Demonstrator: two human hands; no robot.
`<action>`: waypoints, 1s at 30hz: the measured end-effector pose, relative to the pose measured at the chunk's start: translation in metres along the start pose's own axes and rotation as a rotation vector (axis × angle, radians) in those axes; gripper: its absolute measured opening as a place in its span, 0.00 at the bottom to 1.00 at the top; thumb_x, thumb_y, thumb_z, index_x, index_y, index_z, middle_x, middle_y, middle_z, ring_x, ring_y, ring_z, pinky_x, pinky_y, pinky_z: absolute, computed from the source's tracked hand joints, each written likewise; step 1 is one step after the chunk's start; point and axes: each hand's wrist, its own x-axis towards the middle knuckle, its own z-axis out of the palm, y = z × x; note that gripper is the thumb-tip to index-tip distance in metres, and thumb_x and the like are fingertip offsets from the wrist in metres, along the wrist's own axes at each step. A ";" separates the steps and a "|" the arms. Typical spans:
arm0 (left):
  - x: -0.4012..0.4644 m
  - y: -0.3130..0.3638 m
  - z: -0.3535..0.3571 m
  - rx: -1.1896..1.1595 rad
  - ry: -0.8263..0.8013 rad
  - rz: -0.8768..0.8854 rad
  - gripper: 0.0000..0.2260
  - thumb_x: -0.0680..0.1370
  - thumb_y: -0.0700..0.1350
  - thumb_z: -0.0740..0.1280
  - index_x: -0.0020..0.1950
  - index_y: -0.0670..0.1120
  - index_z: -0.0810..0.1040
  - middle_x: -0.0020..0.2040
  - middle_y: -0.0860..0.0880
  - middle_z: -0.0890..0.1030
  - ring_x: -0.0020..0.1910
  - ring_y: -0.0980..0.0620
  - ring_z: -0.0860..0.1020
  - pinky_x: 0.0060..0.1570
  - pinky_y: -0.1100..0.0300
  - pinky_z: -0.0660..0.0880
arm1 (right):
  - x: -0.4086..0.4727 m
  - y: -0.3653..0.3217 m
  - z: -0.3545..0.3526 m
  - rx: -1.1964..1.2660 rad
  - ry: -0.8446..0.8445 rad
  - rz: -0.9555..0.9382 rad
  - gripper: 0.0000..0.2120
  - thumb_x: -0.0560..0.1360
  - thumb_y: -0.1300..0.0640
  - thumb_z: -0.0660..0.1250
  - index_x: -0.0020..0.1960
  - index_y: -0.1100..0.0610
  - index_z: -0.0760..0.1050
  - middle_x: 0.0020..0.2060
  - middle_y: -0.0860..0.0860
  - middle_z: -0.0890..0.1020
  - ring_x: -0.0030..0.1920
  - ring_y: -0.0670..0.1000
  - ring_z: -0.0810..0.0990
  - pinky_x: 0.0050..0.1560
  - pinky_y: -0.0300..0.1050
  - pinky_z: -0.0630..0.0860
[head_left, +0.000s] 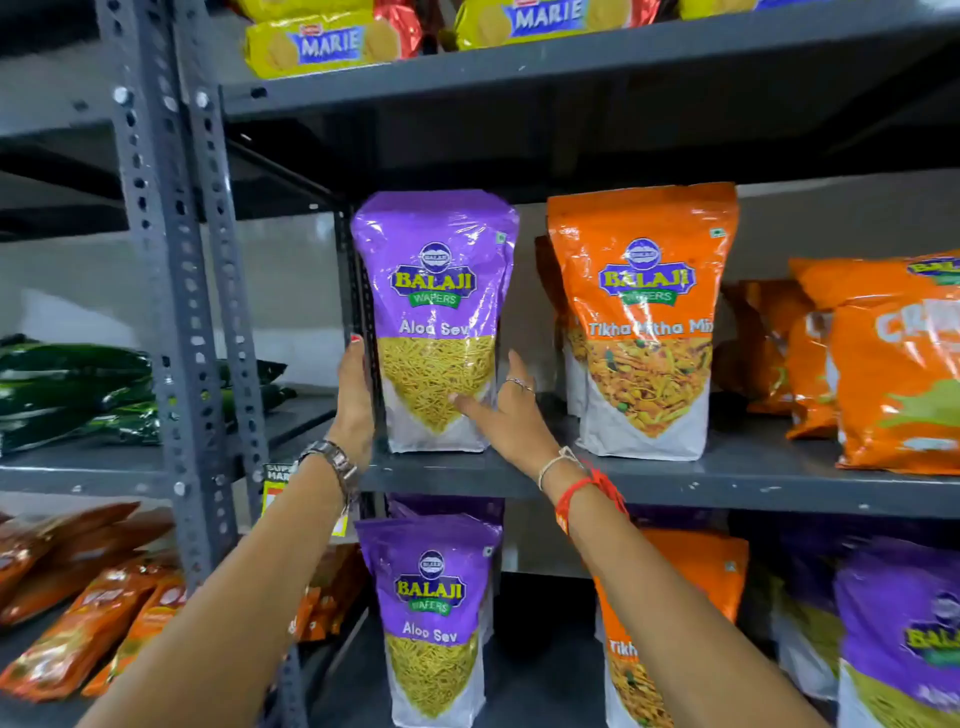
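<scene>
A purple Aloo Sev pouch (436, 291) stands upright at the left end of the middle grey shelf (675, 480). My left hand (355, 400) lies flat against the pouch's left side, fingers straight and pointing up. My right hand (511, 415) is at the pouch's lower right, thumb pressed on its front and fingers reaching along its right side. The pouch sits between both hands.
An orange Tikha Mitha Mix pouch (644, 322) stands just right of it, with more orange bags (893, 364) further right. Marie biscuit packs (327, 44) lie on the top shelf. Below stands another Aloo Sev pouch (434, 618). A perforated rack post (171, 270) rises at left.
</scene>
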 end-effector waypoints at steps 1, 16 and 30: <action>0.003 0.000 -0.001 -0.055 0.048 -0.074 0.24 0.80 0.57 0.49 0.67 0.45 0.70 0.58 0.50 0.74 0.47 0.56 0.76 0.58 0.61 0.68 | 0.004 0.002 0.004 0.047 -0.012 0.009 0.32 0.72 0.54 0.71 0.69 0.54 0.59 0.74 0.61 0.61 0.75 0.59 0.60 0.76 0.53 0.55; -0.022 -0.002 -0.013 -0.004 -0.101 -0.199 0.23 0.73 0.44 0.68 0.66 0.41 0.71 0.56 0.44 0.81 0.49 0.50 0.81 0.47 0.60 0.78 | -0.005 0.005 0.007 0.040 -0.074 0.030 0.36 0.68 0.48 0.75 0.66 0.58 0.58 0.63 0.55 0.77 0.64 0.58 0.76 0.62 0.51 0.72; -0.186 0.015 -0.060 0.144 -0.199 -0.039 0.27 0.68 0.43 0.71 0.65 0.46 0.67 0.57 0.51 0.82 0.52 0.55 0.82 0.45 0.63 0.79 | -0.137 0.015 -0.003 0.269 -0.146 0.054 0.37 0.59 0.53 0.80 0.63 0.47 0.66 0.57 0.49 0.81 0.59 0.49 0.80 0.62 0.52 0.77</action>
